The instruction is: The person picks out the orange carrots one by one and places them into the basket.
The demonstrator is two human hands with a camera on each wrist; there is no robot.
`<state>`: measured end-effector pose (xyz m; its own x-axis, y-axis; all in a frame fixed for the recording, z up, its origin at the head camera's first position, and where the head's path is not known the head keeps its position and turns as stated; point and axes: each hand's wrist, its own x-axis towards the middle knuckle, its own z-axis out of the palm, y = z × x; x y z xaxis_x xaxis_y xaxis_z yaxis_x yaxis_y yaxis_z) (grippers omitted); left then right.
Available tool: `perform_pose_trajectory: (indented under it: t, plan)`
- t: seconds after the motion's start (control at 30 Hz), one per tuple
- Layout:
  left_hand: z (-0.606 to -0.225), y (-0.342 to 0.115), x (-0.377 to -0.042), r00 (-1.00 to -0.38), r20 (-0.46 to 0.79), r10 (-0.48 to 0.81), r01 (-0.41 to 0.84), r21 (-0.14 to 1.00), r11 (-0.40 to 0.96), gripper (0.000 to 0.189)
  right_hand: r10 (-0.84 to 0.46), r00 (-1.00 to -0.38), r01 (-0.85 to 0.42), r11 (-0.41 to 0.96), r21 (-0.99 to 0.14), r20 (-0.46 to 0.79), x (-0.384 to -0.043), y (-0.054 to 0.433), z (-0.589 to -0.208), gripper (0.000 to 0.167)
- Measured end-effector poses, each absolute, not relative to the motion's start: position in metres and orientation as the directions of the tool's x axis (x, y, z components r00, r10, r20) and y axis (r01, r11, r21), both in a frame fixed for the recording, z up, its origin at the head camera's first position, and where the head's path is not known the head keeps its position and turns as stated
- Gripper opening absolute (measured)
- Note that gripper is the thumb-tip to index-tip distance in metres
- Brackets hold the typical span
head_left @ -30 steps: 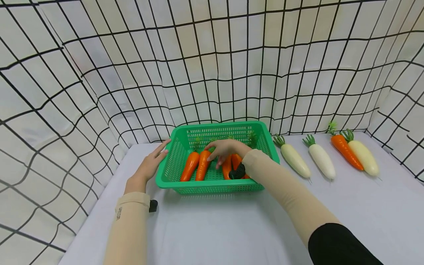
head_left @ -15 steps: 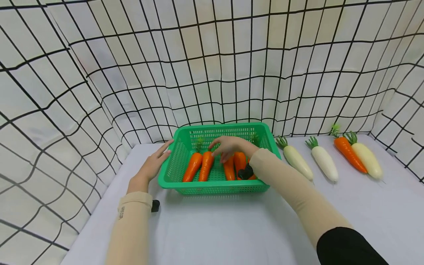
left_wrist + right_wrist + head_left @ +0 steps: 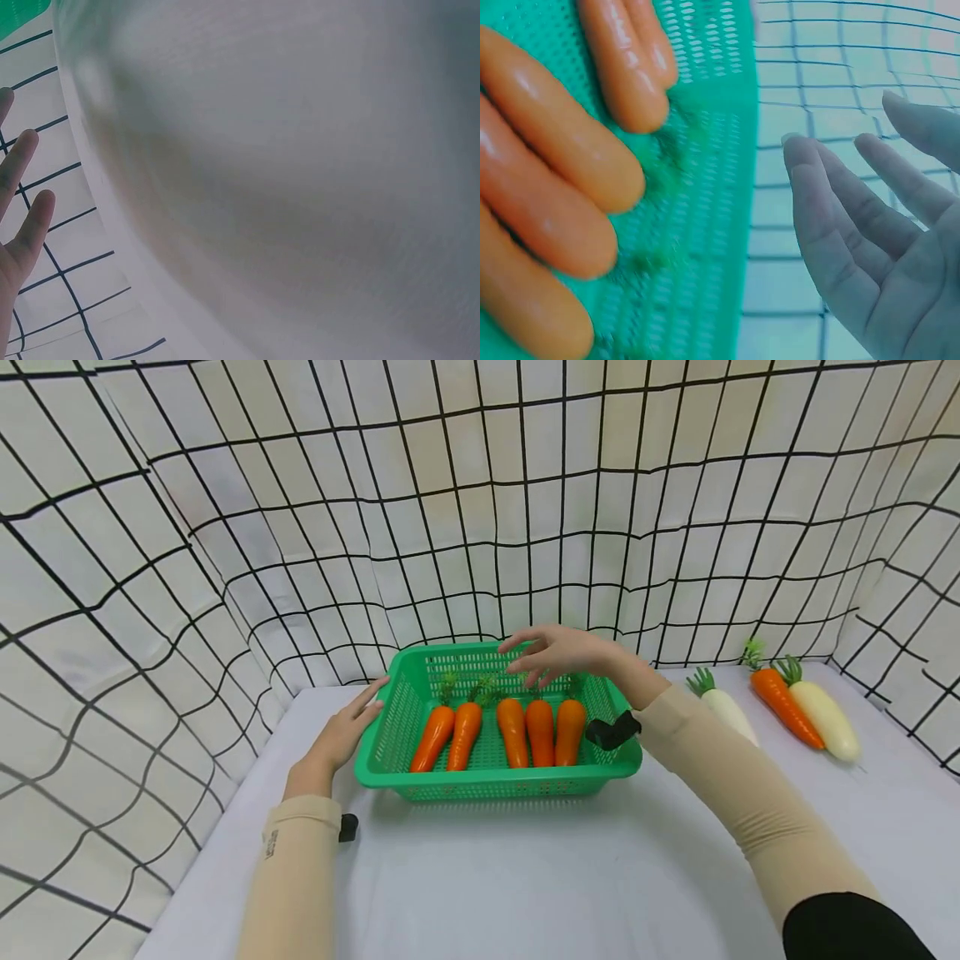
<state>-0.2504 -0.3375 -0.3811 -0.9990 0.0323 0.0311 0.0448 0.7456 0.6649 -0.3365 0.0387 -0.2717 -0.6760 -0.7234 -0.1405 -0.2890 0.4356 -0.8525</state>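
A green plastic basket [image 3: 480, 782] sits on the white cloth with several orange carrots inside, their leafy tops toward the back wall. Two carrots [image 3: 465, 737] lie at the left and three carrots [image 3: 540, 732] at the right, with a gap between the groups. My left hand [image 3: 337, 739] rests against the basket's left rim, fingers extended. Over the back right of the basket is my right hand [image 3: 566, 653], its fingers loosely bent and nothing in them. The right wrist view shows this hand [image 3: 885, 232] apart from the carrots [image 3: 562, 135] and their green tops.
Right of the basket, a white radish [image 3: 729, 712], a carrot [image 3: 786, 706] and a cream radish [image 3: 827, 720] lie on the cloth. My right forearm partly covers the white radish. Black netting [image 3: 480, 543] over white sheeting encloses the back and sides.
My right hand has come up out of the basket and shifted right, baring the carrots beneath. Its arm now hides the radish nearest the basket. The left hand stays at the rim.
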Motion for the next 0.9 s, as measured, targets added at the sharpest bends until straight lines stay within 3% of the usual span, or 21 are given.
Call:
perform_pose_trajectory:
  t: [0.2, 0.3, 0.6, 0.9]
  plan:
    - [-0.379, -0.333, -0.248, -0.999, 0.026, 0.037, 0.045, 0.677, 0.735, 0.064, -0.616, -0.779, -0.459, 0.427, -0.779, 0.121, -0.32, 0.089, -0.271, 0.039]
    - [-0.377, -0.333, -0.246, -0.999, 0.024, 0.036, 0.043, 0.671, 0.74, 0.063, -0.552, -0.802, -0.513, 0.437, -0.739, 0.229, -0.313, 0.116, -0.276, 0.036]
    - [-0.375, -0.333, -0.245, -0.999, 0.016, 0.036, 0.038, 0.675, 0.737, 0.063, -0.427, -0.844, -0.533, 0.596, -0.601, 0.324, -0.297, 0.192, -0.295, 0.031]
    - [-0.375, -0.335, -0.246, -0.999, 0.023, 0.043, 0.048, 0.668, 0.743, 0.063, -0.248, -0.901, -0.412, 0.743, -0.527, 0.355, -0.3, 0.254, -0.321, 0.036]
